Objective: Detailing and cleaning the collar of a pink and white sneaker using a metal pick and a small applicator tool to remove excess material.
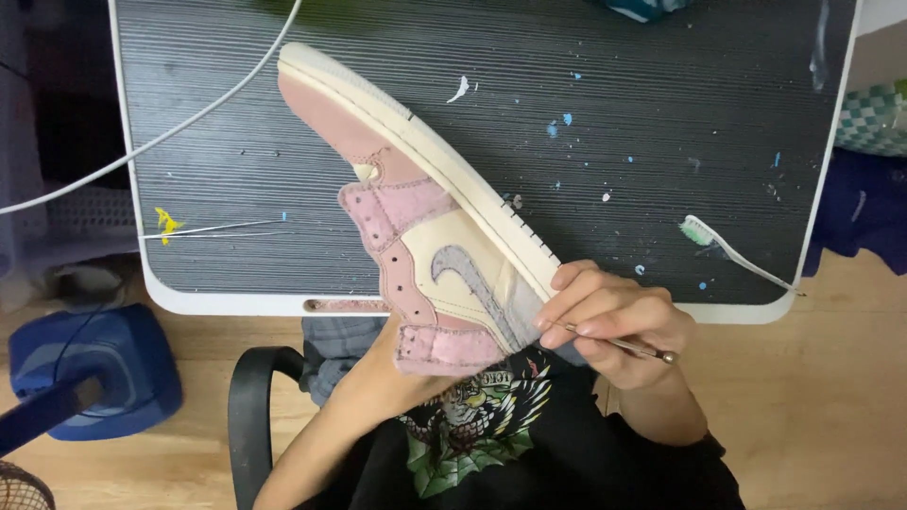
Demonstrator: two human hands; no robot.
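A pink and cream sneaker (425, 217) with a grey side mark is held tilted on its side over the near edge of the dark ribbed table (614, 85), sole facing away from me. My left hand (397, 364) is mostly hidden inside and under the shoe's opening and holds it up. My right hand (609, 316) pinches a thin metal tool (624, 346) against the heel end of the shoe, fingers resting on the sole's edge.
A toothbrush (732, 250) with green bristles lies at the table's right. A white cable (161, 137) crosses the left corner, near a yellow paint spot and thin wires. A blue device (94, 368) sits on the wooden floor at left, beside a black chair arm (248, 416).
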